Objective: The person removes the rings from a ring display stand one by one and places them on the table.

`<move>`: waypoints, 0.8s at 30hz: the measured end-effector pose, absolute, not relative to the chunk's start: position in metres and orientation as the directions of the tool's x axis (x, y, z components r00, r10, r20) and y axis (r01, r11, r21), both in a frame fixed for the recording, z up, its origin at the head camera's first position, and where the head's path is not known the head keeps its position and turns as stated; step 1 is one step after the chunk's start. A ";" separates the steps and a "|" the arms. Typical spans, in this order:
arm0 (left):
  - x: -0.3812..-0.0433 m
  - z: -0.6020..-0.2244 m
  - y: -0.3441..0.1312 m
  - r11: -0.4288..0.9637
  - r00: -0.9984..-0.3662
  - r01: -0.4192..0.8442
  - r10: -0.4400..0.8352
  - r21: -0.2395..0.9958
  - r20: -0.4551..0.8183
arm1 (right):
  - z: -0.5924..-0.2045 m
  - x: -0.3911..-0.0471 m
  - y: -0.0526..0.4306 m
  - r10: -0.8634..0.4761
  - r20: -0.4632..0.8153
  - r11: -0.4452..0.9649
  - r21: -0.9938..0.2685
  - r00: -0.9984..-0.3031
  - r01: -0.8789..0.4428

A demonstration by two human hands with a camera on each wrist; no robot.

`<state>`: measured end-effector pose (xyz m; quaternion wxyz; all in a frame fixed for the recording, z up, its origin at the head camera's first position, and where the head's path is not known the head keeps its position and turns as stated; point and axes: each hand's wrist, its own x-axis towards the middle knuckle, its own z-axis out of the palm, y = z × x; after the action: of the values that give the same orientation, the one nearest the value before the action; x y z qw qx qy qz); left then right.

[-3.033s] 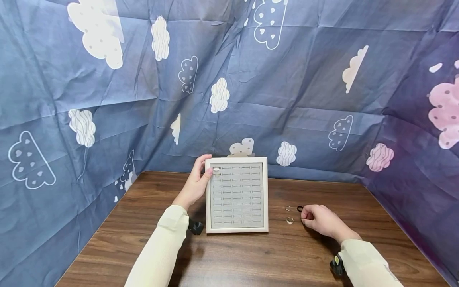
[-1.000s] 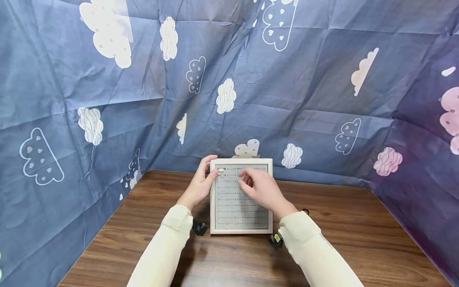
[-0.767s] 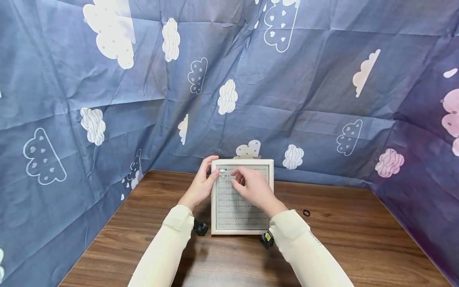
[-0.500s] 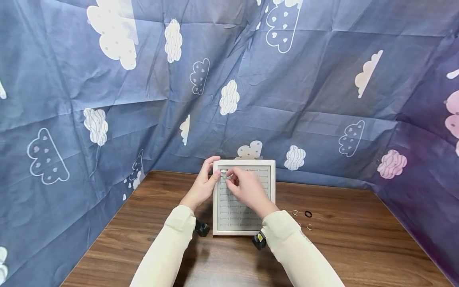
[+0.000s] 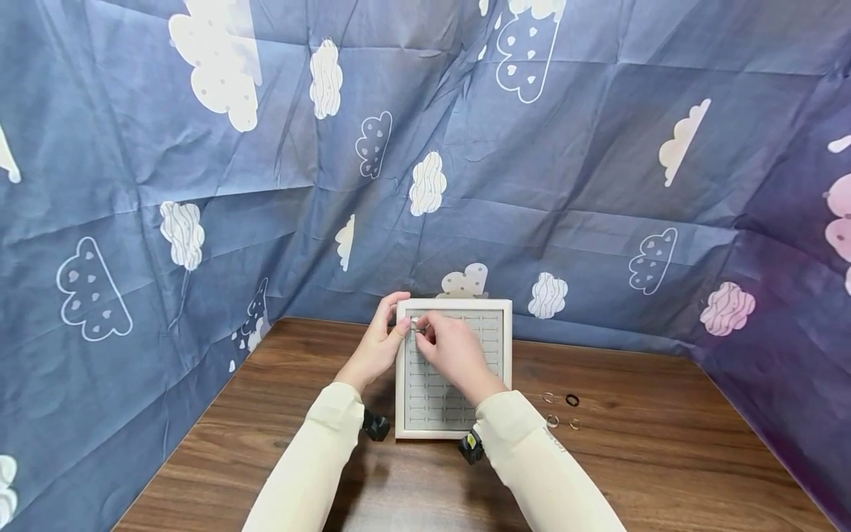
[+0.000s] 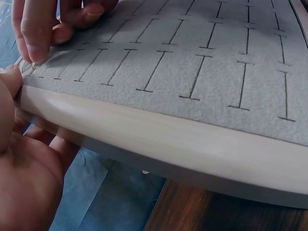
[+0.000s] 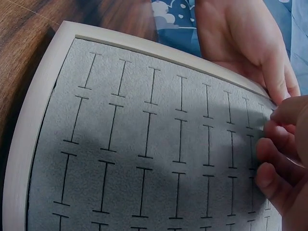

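Observation:
A ring display tray [image 5: 497,377] with a pale frame and grey slotted padding stands tilted up on the table. My left hand [image 5: 377,353] grips its upper left edge, thumb at the front and fingers behind, also seen from the left wrist. My right hand [image 5: 459,353] reaches across the padding to the top left slots, its thumb and index finger pinching a ring mostly hidden by the fingertips. Just above them a silvery ring [image 5: 415,321] sits in the top slot. In the left wrist view, a thin golden glint [image 6: 33,69] shows under the right fingertips.
Right of the tray, a black ring [image 5: 572,400] and several metal rings [image 5: 552,421] lie on the wooden table [image 5: 651,443]. A blue cloud-printed cloth [image 5: 585,185] hangs behind the table and along its sides.
My right hand has moved from the rings on the table to the tray's upper left, closing in on the slots beside my left thumb. The left hand keeps its grip on the tray.

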<state>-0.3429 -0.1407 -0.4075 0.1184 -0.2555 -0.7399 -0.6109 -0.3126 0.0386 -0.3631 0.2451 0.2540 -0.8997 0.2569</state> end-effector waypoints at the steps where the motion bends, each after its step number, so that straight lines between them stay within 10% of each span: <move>1: -0.343 -0.408 -0.141 0.116 -0.841 0.521 0.235 0.845 0.487 | -0.363 -0.313 0.038 -0.332 0.573 0.747 -0.326 -0.749 -0.580; 24: -0.343 -0.409 -0.141 0.105 -0.823 0.550 0.235 0.828 0.517 | -0.366 -0.323 0.041 -0.434 0.627 0.719 -0.191 -0.646 -0.668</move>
<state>-0.3433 -0.1412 -0.4085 0.1287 -0.2680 -0.7322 -0.6128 -0.3229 0.0406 -0.3660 0.2817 0.3121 -0.8832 0.2078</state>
